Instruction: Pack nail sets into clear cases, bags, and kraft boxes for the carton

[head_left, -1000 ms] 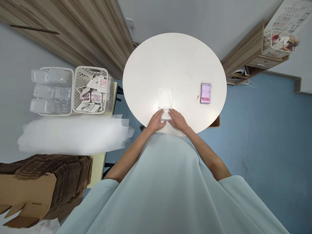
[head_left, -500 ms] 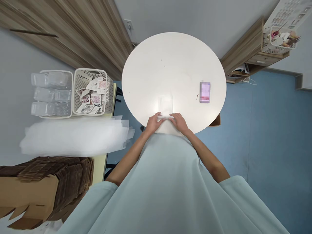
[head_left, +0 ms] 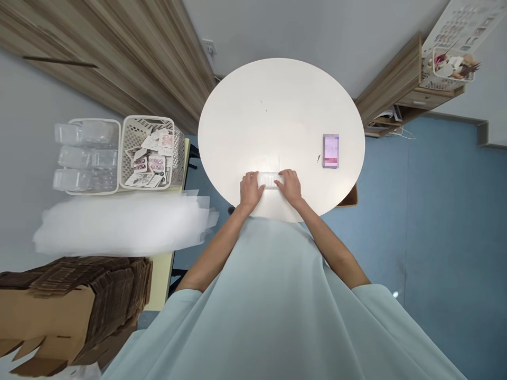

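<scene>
A small clear plastic packet (head_left: 270, 180) lies folded on the round white table (head_left: 277, 111) near its front edge. My left hand (head_left: 251, 189) presses on the packet's left end, and my right hand (head_left: 290, 186) presses on its right end. Both hands have fingers curled over the packet. What is inside the packet cannot be made out.
A phone with a pink screen (head_left: 330, 151) lies on the table's right side. To the left stand a basket of small cards (head_left: 148, 153), a tray of clear plastic cases (head_left: 85, 155), a pile of clear film (head_left: 119, 224) and flattened cardboard (head_left: 71, 301). A wooden shelf (head_left: 412, 84) stands at the right.
The long clear packet that lay flat has been folded over away from me into a short bundle. Both hands have moved forward on the table with it.
</scene>
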The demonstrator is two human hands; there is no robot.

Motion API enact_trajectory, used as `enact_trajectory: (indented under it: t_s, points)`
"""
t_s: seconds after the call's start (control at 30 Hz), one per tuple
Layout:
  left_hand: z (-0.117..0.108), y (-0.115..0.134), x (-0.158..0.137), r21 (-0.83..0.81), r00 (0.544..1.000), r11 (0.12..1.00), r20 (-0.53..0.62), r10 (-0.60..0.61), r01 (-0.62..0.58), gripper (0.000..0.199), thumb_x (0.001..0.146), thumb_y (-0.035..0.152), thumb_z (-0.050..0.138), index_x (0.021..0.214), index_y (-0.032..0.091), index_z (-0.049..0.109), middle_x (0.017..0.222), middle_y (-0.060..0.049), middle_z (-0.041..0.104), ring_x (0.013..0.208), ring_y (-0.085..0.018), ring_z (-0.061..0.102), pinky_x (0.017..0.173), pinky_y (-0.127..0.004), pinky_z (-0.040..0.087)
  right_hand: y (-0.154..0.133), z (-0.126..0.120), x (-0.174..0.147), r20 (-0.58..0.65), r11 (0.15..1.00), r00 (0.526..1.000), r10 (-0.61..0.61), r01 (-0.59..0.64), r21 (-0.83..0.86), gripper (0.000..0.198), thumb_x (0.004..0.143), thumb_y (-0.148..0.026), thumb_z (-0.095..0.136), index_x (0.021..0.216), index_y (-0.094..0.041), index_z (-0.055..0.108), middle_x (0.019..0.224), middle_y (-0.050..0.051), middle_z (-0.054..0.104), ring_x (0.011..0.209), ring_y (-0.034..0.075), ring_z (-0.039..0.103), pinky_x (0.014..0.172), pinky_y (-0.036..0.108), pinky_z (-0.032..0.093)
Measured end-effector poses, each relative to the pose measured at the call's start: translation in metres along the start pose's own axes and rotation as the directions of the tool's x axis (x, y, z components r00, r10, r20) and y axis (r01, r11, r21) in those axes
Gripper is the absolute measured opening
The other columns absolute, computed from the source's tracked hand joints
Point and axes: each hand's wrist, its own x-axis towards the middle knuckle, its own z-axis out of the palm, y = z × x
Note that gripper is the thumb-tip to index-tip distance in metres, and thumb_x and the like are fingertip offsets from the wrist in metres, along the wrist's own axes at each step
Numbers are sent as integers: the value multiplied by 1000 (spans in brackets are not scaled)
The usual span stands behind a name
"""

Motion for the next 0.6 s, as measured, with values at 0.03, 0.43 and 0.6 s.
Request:
enact_trajectory:
  t_s: [0.03, 0.43, 0.6]
  points:
    - [0, 1, 3, 4, 996, 996, 35, 86, -86, 56, 91, 21, 62, 147, 16, 55, 159, -22, 51, 150, -39, 46, 122, -59, 40, 0, -1, 2, 2, 997, 997, -74, 74, 4, 35, 106, -31, 52, 138, -19, 62, 148, 15, 61, 141, 34, 50, 115, 52, 50]
    - [-14, 3, 10, 68, 912, 939, 272, 308, -338, 61, 88, 18, 56, 149, 12, 55, 155, -21, 56, 144, -36, 55, 121, -54, 42, 13, -3, -7, 199, 938, 923, -330, 345, -43, 59, 100, -38, 68, 153, -17, 52, 169, 17, 44, 156, 33, 45, 121, 53, 48]
    - [-16, -3, -25, 24, 901, 944, 308, 307, -329, 64, 90, 25, 61, 153, 18, 53, 162, -18, 52, 152, -33, 48, 129, -54, 32, 11, 7, -48, 200, 911, 908, -367, 395, -119, 58, 105, -36, 60, 157, -12, 49, 173, 21, 36, 159, 35, 39, 123, 54, 43]
